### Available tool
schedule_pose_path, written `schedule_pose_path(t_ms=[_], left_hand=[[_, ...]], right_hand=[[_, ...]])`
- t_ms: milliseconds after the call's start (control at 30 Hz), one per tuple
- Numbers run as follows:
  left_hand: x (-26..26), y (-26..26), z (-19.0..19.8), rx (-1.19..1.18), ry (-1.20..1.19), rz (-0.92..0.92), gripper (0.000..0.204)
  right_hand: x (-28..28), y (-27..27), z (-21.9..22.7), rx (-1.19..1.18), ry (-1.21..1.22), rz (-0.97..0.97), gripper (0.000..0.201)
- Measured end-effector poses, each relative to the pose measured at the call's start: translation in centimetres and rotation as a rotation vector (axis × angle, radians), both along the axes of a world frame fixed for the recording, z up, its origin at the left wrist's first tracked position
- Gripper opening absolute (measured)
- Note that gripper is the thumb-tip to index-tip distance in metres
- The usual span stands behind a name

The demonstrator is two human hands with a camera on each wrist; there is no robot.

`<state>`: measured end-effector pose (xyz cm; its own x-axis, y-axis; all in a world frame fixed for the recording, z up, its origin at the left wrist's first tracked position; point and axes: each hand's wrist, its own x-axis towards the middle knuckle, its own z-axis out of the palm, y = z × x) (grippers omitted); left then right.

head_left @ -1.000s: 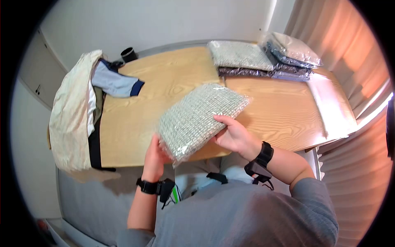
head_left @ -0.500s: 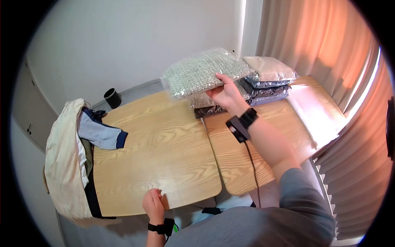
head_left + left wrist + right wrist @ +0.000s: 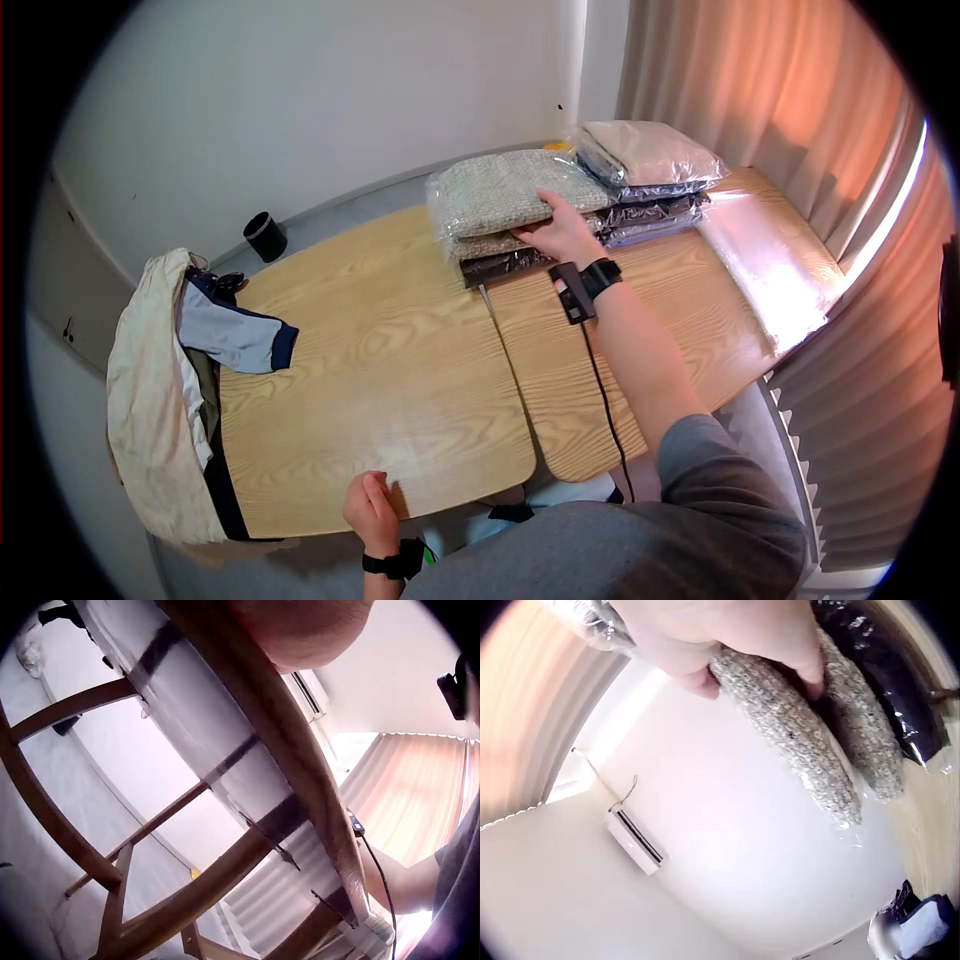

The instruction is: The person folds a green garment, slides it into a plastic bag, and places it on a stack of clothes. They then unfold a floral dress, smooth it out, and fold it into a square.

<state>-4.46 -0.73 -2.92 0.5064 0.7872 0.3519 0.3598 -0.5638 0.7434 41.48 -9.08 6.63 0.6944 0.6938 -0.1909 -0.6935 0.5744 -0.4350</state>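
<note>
On top of the left stack lies a speckled grey-white knit in clear plastic [image 3: 505,188]. My right hand [image 3: 562,236] pinches its front edge, thumb above and fingers beneath. In the right wrist view the right hand [image 3: 727,626] grips this upper knit package [image 3: 784,731], against a second speckled one [image 3: 862,731], with a dark package [image 3: 900,682] beyond. My left hand [image 3: 371,512], loosely curled and holding nothing, rests at the table's front edge; the left wrist view shows part of the left hand [image 3: 307,630] above the table's underside.
Right of that stack are more bagged garments, a beige one [image 3: 650,152] uppermost. Flat clear plastic [image 3: 765,275] lies at the table's right. Cream cloth [image 3: 150,400] and a blue-grey sleeve [image 3: 235,325] cover the left end. A black bin [image 3: 265,237] stands behind the table [image 3: 380,380].
The knit package has gone from both hands, over the front of the table, back onto the stack in my right hand. My left hand has let go and moved down to the table's edge.
</note>
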Motion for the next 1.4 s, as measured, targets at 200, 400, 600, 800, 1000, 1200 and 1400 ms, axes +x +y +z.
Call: schedule_pose_path(t_ms=[200, 400, 600, 800, 1000, 1200, 1400], left_hand=[[-0.1, -0.1, 0.0, -0.007, -0.026, -0.001, 0.031], [-0.2, 0.0, 0.1, 0.048, 0.012, -0.014, 0.032], [-0.6, 0.2, -0.7, 0.118, 0.030, -0.012, 0.032], [-1.7, 2.2, -0.1, -0.458, -0.219, -0.141, 0.030], [-6.1, 10.8, 4.3, -0.443, -0.290, 0.041, 0.026], [-15.1, 23.8, 4.7, 0.113, 0.271, 0.709, 0.036], [-18.8, 25.8, 4.8, 0.006, 0.691, 0.975, 0.035]], right_hand=[[-0.9, -3.5, -0.1, -0.254, 0.003, 0.103, 0.068], [-1.7, -2.2, -0.7, -0.062, 0.037, -0.136, 0.052], [-8.1, -0.3, -4.3, -0.135, -0.056, 0.154, 0.016], [-16.5, 3.5, -9.4, -0.227, 0.136, 0.448, 0.014], [-17.0, 3.6, -10.5, -0.107, 0.044, 0.471, 0.012], [-17.1, 3.6, -10.1, -0.152, 0.050, 0.507, 0.012], [-17.3, 3.6, -9.4, -0.142, 0.023, 0.520, 0.010]])
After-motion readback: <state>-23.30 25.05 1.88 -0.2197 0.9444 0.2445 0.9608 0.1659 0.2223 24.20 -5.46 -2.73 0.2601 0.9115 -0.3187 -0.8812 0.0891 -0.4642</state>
